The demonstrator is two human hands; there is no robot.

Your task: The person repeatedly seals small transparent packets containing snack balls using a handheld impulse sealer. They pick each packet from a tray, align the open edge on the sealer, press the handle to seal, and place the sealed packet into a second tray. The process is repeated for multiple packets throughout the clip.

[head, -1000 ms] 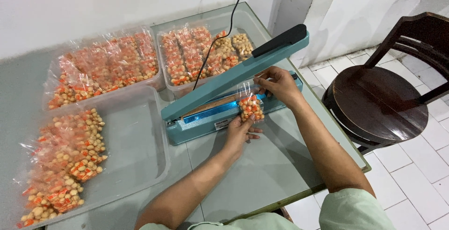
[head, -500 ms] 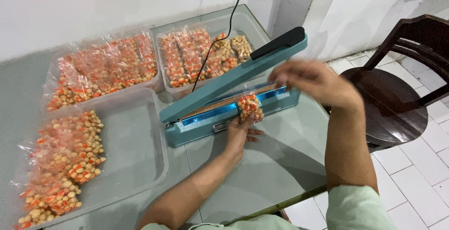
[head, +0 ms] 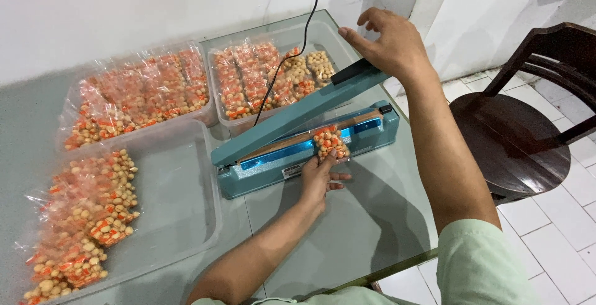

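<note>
Your right hand [head: 388,41] off bag since a second ago, now raised at 1 o'clock over sealer [head: 304,140] handle, fingers apart, not gripping. Left hand [head: 320,174] pinches snack bag [head: 329,142] on seal bar, worktop [head: 347,230] centre. Lever up; bag unsealed.

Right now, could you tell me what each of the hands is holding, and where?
The left hand holds a small snack bag by its lower end; the right hand hovers above the sealer's handle, holding nothing.
</note>
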